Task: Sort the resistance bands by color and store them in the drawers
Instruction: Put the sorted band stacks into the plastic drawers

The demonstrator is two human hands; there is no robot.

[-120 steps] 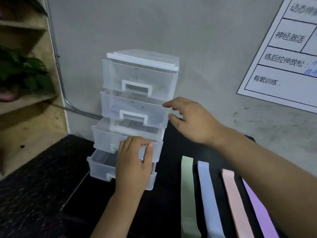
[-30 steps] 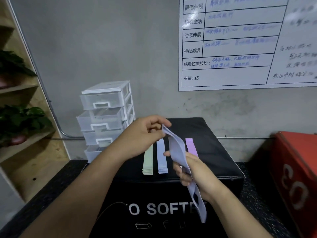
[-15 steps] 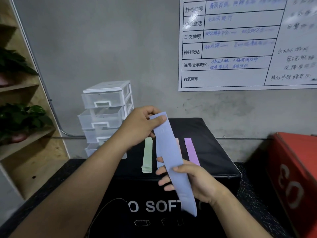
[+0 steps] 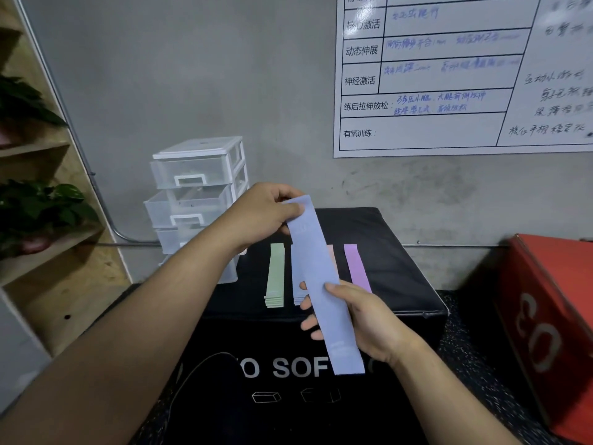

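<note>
The blue band point(image 4: 321, 284), twisted a second ago, now lies flat above the box's point(image 4: 401, 268) front edge. The left hand point(image 4: 263, 216) pinches its top and the right hand point(image 4: 369, 319) grips lower down. It looks ready for the drawers point(image 4: 195, 175) at the back-left corner.

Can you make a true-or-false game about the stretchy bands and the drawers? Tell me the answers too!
1. The left hand and the right hand both hold the blue band. True.
2. The drawers stand left of the green bands. True.
3. The green bands lie inside the drawers. False: they lie on the black box.
4. The purple band is in the right hand. False: it lies on the black box.
</note>
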